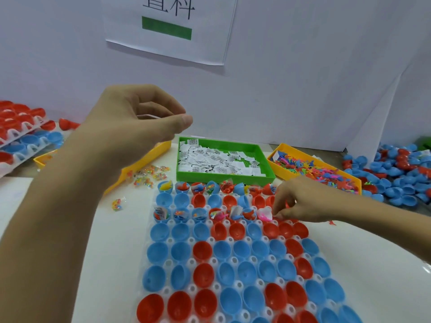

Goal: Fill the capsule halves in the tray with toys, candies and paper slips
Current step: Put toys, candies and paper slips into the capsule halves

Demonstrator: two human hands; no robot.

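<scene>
Reaching over the tray (235, 260), the right hand (300, 201) has its fingers curled down, fingertips pinching at a capsule half with a pink toy (264, 214) and white slip in the third row; what exactly the fingertips hold cannot be told.

Left hand (142, 117): raised above the worktop (112, 241), well clear of the tray and to its left; fingers curled, thumb against forefinger, pinching a small white piece (147, 116).

Tray: clear, dimpled, lying from the middle of the worktop toward its near edge; set with blue and red capsule halves (221, 250), open side up. Far row and third row hold toys, candies and slips; the second row and the nearer rows show empty cups.

Green bin (224, 159): just beyond the tray's far edge, toward the worktop's far edge; holds printed paper slips (217, 159).

Yellow bin (314, 169): right of the green bin, beyond the right hand; holds small coloured toys (321, 173).

Second yellow bin (144, 159): left of the green bin, partly hidden under the left forearm.

Candy packets (149, 174): loose on the worktop, between that bin and the tray's far left corner; one more (117, 203) nearer.

Loose capsule halves (396, 176): heaped at the far right corner.

Stacked trays (21, 131): far left corner, with red and blue halves.
</scene>
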